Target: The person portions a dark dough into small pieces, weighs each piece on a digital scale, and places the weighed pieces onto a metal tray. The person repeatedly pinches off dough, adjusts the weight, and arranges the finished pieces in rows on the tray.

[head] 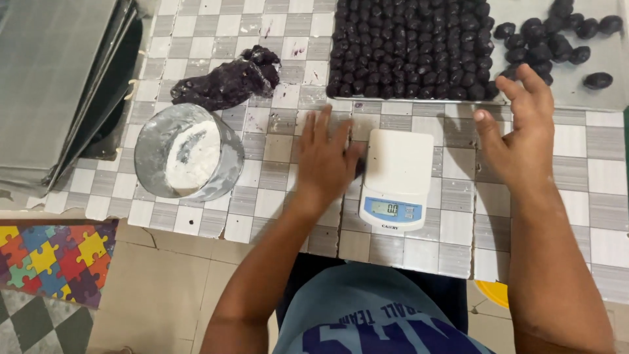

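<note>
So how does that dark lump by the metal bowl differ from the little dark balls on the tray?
The dark dough lump is one big, ragged, glossy mass; the dark balls are many small, smooth, rounded pieces. The lump lies bare on the checkered tabletop near the flour bowl; the balls sit packed in neat rows on a metal tray, with a few loose to the right. Both share the same deep purple-black colour.

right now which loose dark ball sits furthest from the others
The lone dark ball at the tray's far right, lying by itself below the loose cluster, away from the right hand.
</note>
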